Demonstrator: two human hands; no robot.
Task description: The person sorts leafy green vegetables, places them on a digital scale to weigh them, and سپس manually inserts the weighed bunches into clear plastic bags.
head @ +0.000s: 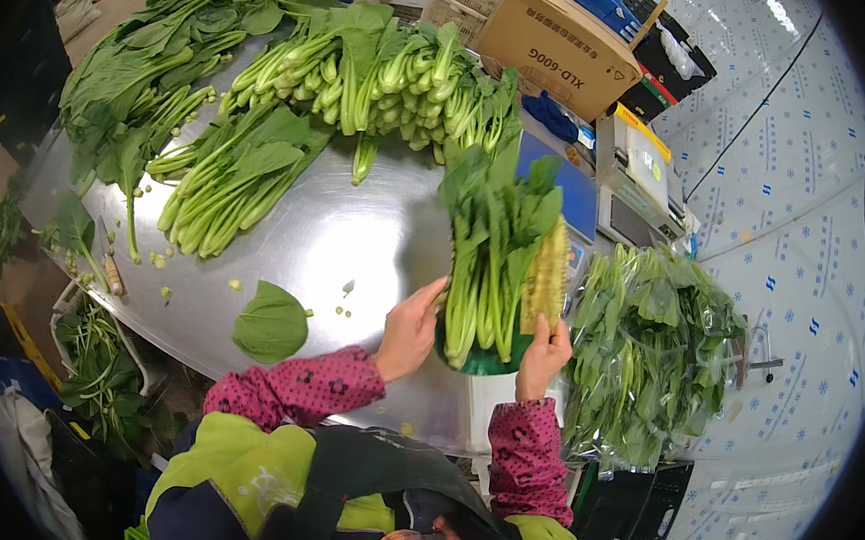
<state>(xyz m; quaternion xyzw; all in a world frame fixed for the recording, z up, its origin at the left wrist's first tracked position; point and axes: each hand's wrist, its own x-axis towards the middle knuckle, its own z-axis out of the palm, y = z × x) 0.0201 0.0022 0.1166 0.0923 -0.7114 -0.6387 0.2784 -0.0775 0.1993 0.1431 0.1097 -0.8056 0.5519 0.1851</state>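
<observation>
A bunch of leafy green vegetables (486,266) lies before me with its pale stalks toward my body, in a curved green holder (484,363). A worn yellowish strip (547,277) runs along the holder's right side. My left hand (413,331) grips the left edge, its fingers partly hidden. At the lower end of the strip, my right hand (544,356) pinches with thumb and fingers. Whether strip and holder are one piece, I cannot tell. A blue-topped scale (573,181) is partly hidden behind the leaves.
Piled greens (389,77) cover the back of the steel table (309,233). A loose bunch (238,182), a single leaf (271,323) and a knife (111,266) lie leftward. Bagged greens (649,353) are stacked at right, near a sealing machine (640,173) and cardboard box (556,43).
</observation>
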